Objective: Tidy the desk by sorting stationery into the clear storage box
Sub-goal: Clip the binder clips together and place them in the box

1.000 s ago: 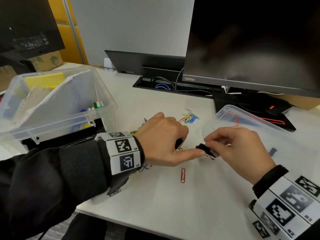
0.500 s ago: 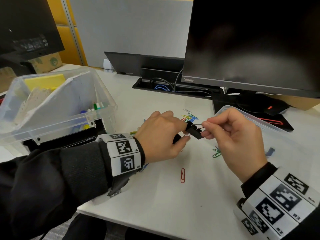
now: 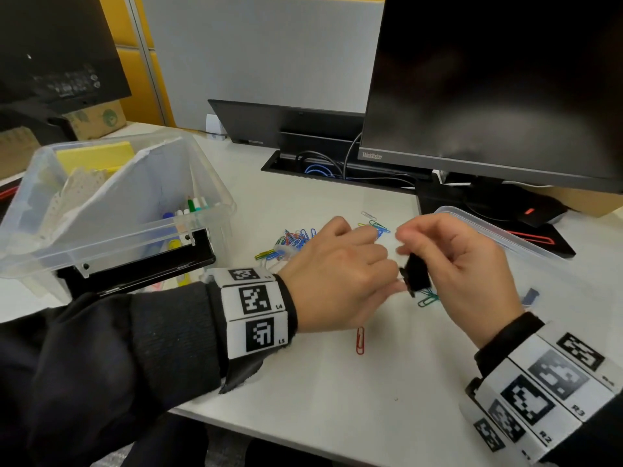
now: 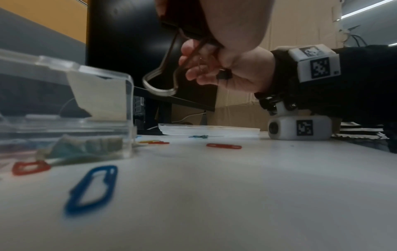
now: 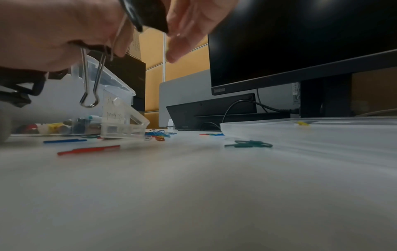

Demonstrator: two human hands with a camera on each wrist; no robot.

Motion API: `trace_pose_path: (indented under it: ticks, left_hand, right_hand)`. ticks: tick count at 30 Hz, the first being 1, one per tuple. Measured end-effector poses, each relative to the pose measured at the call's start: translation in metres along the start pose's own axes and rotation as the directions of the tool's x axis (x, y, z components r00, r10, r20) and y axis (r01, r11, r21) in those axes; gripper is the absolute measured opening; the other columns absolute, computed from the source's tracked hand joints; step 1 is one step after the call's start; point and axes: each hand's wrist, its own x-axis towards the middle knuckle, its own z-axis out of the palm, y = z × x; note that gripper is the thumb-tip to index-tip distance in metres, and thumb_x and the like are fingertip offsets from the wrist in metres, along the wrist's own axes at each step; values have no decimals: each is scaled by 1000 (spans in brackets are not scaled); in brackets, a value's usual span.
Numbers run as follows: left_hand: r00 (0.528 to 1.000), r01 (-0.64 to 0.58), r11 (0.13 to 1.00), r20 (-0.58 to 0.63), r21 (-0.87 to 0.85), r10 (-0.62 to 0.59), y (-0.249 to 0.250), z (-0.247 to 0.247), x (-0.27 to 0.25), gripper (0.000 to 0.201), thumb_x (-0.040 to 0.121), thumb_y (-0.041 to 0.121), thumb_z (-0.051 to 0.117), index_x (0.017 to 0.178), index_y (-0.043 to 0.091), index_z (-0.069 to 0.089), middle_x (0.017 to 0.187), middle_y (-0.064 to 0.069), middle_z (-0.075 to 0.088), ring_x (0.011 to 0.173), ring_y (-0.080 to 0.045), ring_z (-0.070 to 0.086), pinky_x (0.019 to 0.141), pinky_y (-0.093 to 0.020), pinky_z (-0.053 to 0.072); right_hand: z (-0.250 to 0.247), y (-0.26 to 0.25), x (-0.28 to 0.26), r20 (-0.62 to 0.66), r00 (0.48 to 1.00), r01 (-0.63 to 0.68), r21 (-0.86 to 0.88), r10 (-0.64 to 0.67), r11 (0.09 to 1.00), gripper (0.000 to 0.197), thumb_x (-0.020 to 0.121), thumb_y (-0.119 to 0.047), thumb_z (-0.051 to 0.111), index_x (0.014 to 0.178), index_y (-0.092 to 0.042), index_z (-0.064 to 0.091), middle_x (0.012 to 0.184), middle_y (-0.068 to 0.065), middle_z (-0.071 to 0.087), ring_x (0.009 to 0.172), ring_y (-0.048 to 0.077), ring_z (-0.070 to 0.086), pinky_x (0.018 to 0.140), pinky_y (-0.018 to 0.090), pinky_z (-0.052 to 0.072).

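Observation:
A black binder clip (image 3: 417,274) hangs just above the white desk (image 3: 337,392), held between both hands. My left hand (image 3: 337,274) grips it from the left with curled fingers. My right hand (image 3: 472,264) pinches it from the right. In the left wrist view the clip (image 4: 184,20) shows at the top with a wire handle (image 4: 160,81) hanging down. The right wrist view shows the clip (image 5: 148,17) and a hanging wire handle (image 5: 90,81). The clear storage box (image 3: 209,183) stands at the left with pens, paper and yellow notes inside.
Coloured paper clips lie loose: a pile (image 3: 293,239) behind my left hand, a red one (image 3: 360,340) in front, green ones (image 3: 428,298) under the binder clip. The clear lid (image 3: 526,244) lies at the right. A monitor (image 3: 488,89) stands behind.
Both hands lifted the binder clip off the desk. It has since shifted a little right and turned on edge between them. Green paper clips beneath it came into view.

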Motion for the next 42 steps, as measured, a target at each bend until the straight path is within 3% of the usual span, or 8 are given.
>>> trace_pose_path:
  ticks: [4, 9, 15, 22, 27, 31, 36, 42]
  left_hand:
    - [989, 133, 991, 56, 19, -134, -6, -1, 2, 33, 84, 31, 47, 60, 14, 62, 52, 3, 56, 58, -22, 53, 58, -25, 28]
    - [978, 184, 983, 100, -2, -183, -5, -1, 4, 26, 77, 31, 42, 70, 12, 59, 62, 2, 60, 59, -22, 56, 60, -27, 25]
    - [913, 352, 933, 248, -79, -323, -8, -3, 5, 58, 77, 58, 35, 105, 12, 58, 98, -6, 59, 69, -19, 53, 62, -27, 32]
    - [920, 310, 942, 211, 128, -331, -7, 0, 5, 45, 84, 44, 40, 55, 16, 60, 44, 3, 55, 49, -20, 53, 52, -23, 26]
    - [887, 383, 923, 265, 32, -378, -6, -4, 5, 37, 89, 50, 49, 93, 17, 63, 70, 1, 61, 76, -22, 56, 65, -27, 30]
    - [778, 573, 814, 373, -92, -505, -3, -10, 11, 62, 71, 65, 58, 109, 18, 41, 77, 13, 42, 78, -12, 43, 66, -25, 34]
    - [809, 525, 803, 457, -282, -368, -5, -9, 7, 79, 64, 49, 76, 125, 18, 38, 106, 8, 37, 86, -3, 38, 68, -14, 31]
    - [857, 392, 868, 463, -303, -226, -6, -6, 5, 35, 81, 37, 66, 99, 7, 63, 92, 2, 36, 69, -1, 35, 72, -21, 39]
  right_hand:
    - [0, -1, -2, 107, 992, -57, -81, 65, 995, 38, 82, -56, 45, 86, -23, 65, 82, -4, 68, 81, 7, 64, 75, 20, 51]
    - [4, 2, -6, 365, 929, -41, -44, 54, 998, 20, 88, -26, 56, 108, -28, 54, 103, -9, 65, 100, 3, 60, 88, 18, 49]
    - [3, 2, -6, 366, 930, 35, 28, -43, 999, 24, 80, -26, 51, 103, -33, 50, 103, -11, 64, 105, 6, 60, 92, 25, 50]
    - [1, 1, 0, 59, 998, 28, -145, -20, 989, 21, 78, -19, 71, 88, -31, 57, 83, -20, 63, 85, -2, 60, 87, 22, 45]
    - [-1, 8, 0, 136, 983, -81, -294, 126, 952, 23, 73, -11, 73, 75, -29, 59, 75, -15, 63, 67, 0, 58, 63, 9, 42]
    - [-1, 13, 0, 159, 954, -184, -362, 255, 914, 14, 79, -12, 67, 83, -22, 58, 85, -3, 63, 71, 18, 63, 61, 20, 42]
    - [2, 17, 0, 166, 932, -246, -366, 323, 897, 23, 88, -6, 50, 100, -25, 55, 105, 5, 53, 94, 27, 62, 87, 37, 50]
    - [3, 18, 3, 71, 953, -258, -310, 293, 915, 24, 89, -6, 46, 91, -26, 59, 106, 10, 61, 95, 27, 64, 90, 42, 52]
